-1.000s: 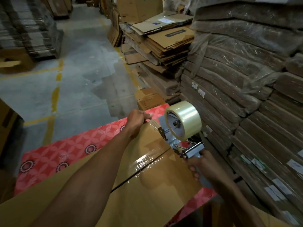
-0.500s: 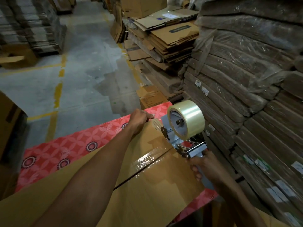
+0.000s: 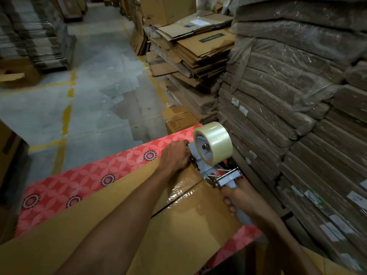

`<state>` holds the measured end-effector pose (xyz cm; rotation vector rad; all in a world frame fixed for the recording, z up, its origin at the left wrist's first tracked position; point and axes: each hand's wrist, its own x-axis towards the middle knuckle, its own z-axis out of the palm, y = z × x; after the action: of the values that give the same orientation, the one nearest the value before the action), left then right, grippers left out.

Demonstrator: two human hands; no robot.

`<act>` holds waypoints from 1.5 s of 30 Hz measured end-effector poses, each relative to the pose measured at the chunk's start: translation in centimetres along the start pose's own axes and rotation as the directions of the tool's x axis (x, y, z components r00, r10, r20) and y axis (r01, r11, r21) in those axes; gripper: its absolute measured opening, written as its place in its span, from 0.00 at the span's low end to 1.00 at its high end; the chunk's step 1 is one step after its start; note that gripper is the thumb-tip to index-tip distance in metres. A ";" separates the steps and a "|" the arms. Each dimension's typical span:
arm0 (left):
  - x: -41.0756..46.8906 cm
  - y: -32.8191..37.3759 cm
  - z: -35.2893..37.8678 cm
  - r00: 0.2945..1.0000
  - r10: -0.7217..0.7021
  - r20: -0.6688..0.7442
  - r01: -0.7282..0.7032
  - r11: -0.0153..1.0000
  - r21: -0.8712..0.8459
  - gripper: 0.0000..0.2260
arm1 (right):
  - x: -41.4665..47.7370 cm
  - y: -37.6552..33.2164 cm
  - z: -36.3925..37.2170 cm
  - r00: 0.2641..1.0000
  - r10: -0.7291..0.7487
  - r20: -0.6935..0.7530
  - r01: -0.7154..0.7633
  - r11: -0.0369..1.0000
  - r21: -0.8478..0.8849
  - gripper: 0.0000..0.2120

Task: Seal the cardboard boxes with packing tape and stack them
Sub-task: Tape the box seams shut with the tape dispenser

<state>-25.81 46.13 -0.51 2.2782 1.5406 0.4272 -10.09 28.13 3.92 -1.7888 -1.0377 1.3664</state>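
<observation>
I see my right hand (image 3: 245,198) wrapped round the mostly hidden handle of the tape dispenser (image 3: 210,165), at the table's (image 3: 69,187) far right corner. The cardboard box (image 3: 123,219) lies there, its near end cut off. My left hand (image 3: 174,156) curls over its far edge; the fingertips are hidden, so I cannot tell its grasp.

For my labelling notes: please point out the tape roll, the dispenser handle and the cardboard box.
tape roll (image 3: 217,142), head view, outer clear band.
dispenser handle (image 3: 244,219), head view, grey lower end.
cardboard box (image 3: 188,227), head view, near top flap.
</observation>
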 end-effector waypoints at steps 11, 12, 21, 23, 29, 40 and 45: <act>2.0 0.2 -0.3 0.981 -0.108 0.159 0.086 0.987 0.138 0.13 | -0.1 -1.0 -0.7 0.999 -0.032 -0.006 0.032 0.994 -0.104 0.09; 1.9 0.3 -0.1 0.984 -0.101 0.147 0.083 0.988 0.128 0.11 | -0.5 -0.9 -0.9 1.000 -0.026 -0.001 0.025 0.994 -0.106 0.09; 2.1 0.1 1.3 0.976 -0.188 0.111 0.164 0.967 0.195 0.26 | -5.3 4.8 -3.6 0.998 0.057 -0.027 -0.061 0.978 -0.198 0.16; 0.6 1.6 1.8 0.974 -0.223 -0.039 0.226 0.956 0.187 0.30 | -5.5 5.1 -3.1 0.996 0.081 -0.038 -0.085 0.990 -0.113 0.16; -4.4 3.4 3.2 0.972 -0.205 -0.113 0.218 0.969 0.114 0.46 | -5.4 5.8 -2.2 0.997 0.081 -0.007 -0.081 0.992 -0.092 0.14; 0.8 -0.6 0.3 0.968 -0.242 -0.067 0.251 0.949 0.189 0.32 | -0.7 0.0 0.7 0.997 -0.025 -0.077 0.019 0.996 -0.083 0.06; 1.7 -1.4 1.3 0.971 -0.230 -0.059 0.238 0.946 0.219 0.32 | -0.5 0.8 -0.1 0.996 -0.027 -0.088 0.016 0.992 -0.127 0.07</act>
<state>-25.80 48.02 -2.17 2.2181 1.9365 0.2351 -9.86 27.31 3.49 -1.9068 -1.1129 1.2198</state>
